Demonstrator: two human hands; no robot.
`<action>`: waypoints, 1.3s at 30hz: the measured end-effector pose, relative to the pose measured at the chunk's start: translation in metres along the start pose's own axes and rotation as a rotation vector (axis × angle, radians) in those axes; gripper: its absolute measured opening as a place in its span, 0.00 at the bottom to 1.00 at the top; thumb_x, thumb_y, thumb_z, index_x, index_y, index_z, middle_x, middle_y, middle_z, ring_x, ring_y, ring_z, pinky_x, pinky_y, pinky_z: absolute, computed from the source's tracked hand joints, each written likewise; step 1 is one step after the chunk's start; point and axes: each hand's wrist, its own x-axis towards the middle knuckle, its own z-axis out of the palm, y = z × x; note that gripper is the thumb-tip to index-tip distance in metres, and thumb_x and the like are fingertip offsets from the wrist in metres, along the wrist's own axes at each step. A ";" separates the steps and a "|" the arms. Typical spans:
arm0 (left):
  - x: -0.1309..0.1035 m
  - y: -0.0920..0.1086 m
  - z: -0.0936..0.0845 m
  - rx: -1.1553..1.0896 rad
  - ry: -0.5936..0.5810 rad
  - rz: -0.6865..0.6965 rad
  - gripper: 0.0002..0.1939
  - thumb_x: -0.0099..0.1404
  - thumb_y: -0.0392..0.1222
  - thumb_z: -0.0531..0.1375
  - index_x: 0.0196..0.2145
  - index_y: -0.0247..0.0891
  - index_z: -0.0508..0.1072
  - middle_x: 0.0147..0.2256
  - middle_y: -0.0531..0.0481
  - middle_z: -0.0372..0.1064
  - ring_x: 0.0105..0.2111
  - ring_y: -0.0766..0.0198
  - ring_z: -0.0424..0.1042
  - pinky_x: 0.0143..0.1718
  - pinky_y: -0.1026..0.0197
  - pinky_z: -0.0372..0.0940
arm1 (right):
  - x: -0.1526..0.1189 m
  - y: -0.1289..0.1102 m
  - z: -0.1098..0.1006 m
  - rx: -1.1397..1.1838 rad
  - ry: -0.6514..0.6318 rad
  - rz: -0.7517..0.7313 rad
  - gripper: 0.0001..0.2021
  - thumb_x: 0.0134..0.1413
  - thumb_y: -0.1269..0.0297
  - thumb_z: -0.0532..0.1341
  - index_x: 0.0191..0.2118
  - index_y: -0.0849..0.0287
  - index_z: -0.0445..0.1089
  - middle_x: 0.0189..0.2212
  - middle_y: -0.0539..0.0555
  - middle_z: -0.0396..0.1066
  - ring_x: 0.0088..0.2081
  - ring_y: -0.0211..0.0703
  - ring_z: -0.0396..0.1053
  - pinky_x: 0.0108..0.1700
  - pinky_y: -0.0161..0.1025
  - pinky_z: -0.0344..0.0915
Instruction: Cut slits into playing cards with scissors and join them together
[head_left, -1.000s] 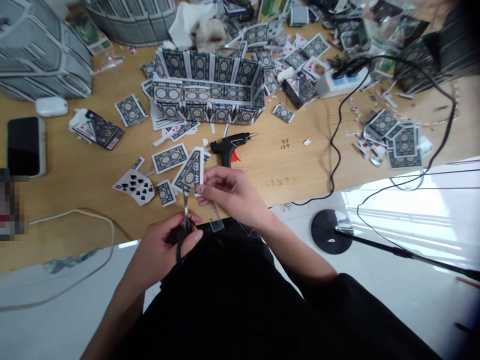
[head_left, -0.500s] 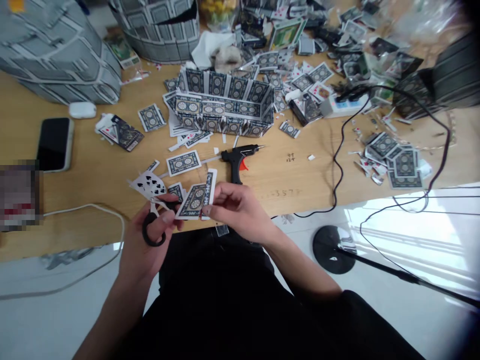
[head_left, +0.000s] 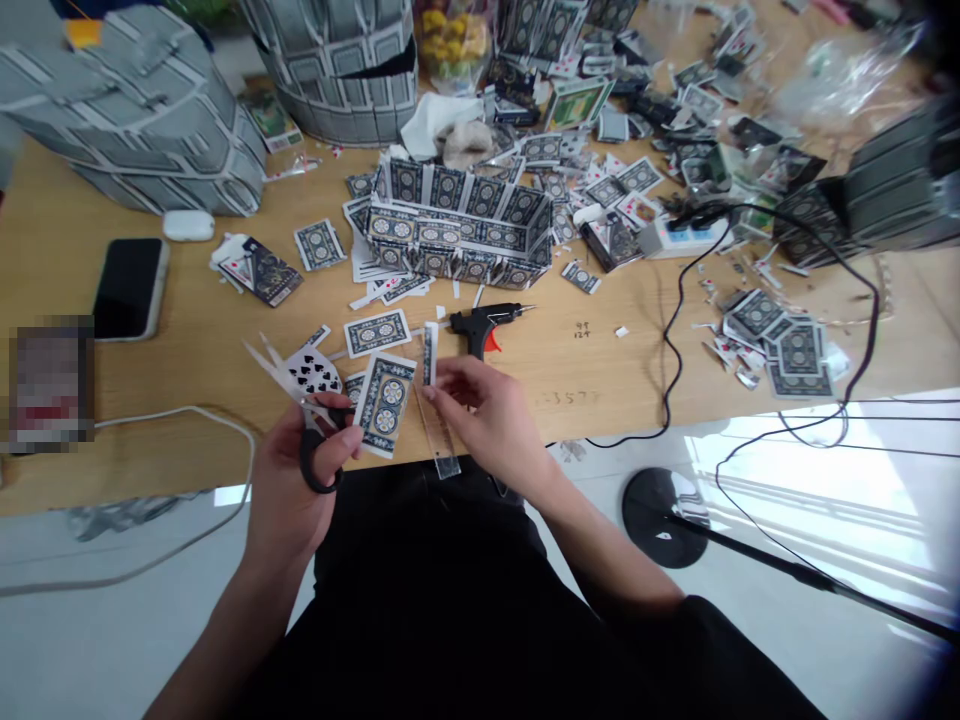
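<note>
My left hand [head_left: 296, 480] is closed around a pair of black-handled scissors [head_left: 319, 455], whose blades point up and left, apart. Between the same hand's thumb and fingers is a patterned playing card [head_left: 386, 405], back side showing. My right hand [head_left: 484, 410] pinches a narrow strip cut from a card [head_left: 430, 352], apart from the larger piece. Below the strip, a clear ruler [head_left: 444, 450] juts over the table edge. A spade card [head_left: 313, 372] and a face-down card [head_left: 377, 332] lie on the table just beyond my left hand.
A black glue gun [head_left: 487, 320] lies past my right hand. Behind it stands a box made of cards [head_left: 457, 235]. Large woven card baskets [head_left: 172, 120] stand at the back left. A phone [head_left: 131, 288] lies left, loose cards [head_left: 795, 345] right, and a black cable [head_left: 667, 345] crosses the table.
The strip and the larger card, together before, are now apart, with the strip in my right hand. The card in my left hand has turned more upright, and the scissors' blades show clearly.
</note>
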 end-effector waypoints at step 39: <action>-0.035 0.012 0.011 0.573 -0.276 0.015 0.13 0.69 0.47 0.69 0.47 0.42 0.75 0.36 0.51 0.81 0.36 0.60 0.80 0.42 0.60 0.74 | -0.029 -0.009 0.003 0.174 0.012 -0.260 0.15 0.70 0.70 0.63 0.50 0.47 0.86 0.45 0.53 0.81 0.41 0.42 0.77 0.41 0.40 0.74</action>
